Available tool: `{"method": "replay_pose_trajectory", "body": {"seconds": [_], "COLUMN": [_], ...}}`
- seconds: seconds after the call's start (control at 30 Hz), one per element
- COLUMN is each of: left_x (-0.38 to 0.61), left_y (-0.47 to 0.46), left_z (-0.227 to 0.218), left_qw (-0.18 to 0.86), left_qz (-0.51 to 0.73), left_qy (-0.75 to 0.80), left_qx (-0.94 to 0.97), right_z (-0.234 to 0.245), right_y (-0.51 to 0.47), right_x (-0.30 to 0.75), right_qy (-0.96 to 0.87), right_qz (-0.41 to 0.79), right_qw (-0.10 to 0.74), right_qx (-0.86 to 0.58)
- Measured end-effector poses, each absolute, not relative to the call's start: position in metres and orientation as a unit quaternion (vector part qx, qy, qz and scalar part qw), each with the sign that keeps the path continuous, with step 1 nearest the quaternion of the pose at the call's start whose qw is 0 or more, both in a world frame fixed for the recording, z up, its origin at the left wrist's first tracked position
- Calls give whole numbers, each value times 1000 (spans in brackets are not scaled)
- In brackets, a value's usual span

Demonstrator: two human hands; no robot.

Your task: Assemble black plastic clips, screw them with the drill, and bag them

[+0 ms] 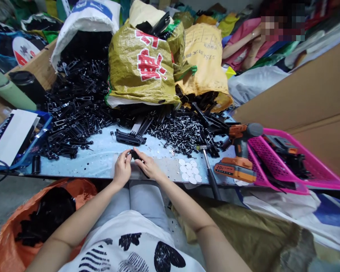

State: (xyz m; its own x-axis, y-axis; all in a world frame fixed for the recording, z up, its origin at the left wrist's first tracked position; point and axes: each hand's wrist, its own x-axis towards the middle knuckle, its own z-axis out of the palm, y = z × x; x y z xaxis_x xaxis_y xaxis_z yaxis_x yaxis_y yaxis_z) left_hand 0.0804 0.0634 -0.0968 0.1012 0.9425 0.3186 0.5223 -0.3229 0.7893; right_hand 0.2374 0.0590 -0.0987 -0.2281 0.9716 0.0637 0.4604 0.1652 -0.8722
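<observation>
Close to the table's front edge, my left hand and my right hand meet around a small black plastic part. Fingers of both hands are closed on it, and they cover much of its shape. Just beyond my fingertips lies a longer black plastic piece with a slotted side. A heap of small black parts with metal pins spreads to the right of it. Round white discs lie in a cluster right of my right hand. Further right rests a hammer, its handle over the table edge.
An orange cordless drill stands beside pink baskets. Black plastic parts pile up at left, under sacks. A blue basket is far left. An orange sack sits on the floor. Another person is behind.
</observation>
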Motion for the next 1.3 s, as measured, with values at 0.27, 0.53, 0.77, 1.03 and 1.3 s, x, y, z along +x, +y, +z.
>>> {"method": "replay_pose_trajectory", "body": {"seconds": [0.27,0.53,0.77,1.03,1.3], "left_x": [74,72,66,78,77], "left_y": [79,84,84,98,90], "left_z": [-96,-92,-96,-90,-89], "left_qw": [148,43,83,180,171], "left_qz": [102,31,19,14,58], "left_qy": [336,387,396,330,339], "left_qx": [924,921,914,927,923], "right_z": [-56,-51,-30,-80,-75], "right_y": [180,217,151,27,23], "right_x": [450,514,450,314,296], "right_qy": [-571,-485,-619,-877,-855], "right_qz": [-91,-103,-60,84,37], "right_qw": [213,157,107,-41,-49], "right_qx": [-788,-854,-776,-471,-515]}}
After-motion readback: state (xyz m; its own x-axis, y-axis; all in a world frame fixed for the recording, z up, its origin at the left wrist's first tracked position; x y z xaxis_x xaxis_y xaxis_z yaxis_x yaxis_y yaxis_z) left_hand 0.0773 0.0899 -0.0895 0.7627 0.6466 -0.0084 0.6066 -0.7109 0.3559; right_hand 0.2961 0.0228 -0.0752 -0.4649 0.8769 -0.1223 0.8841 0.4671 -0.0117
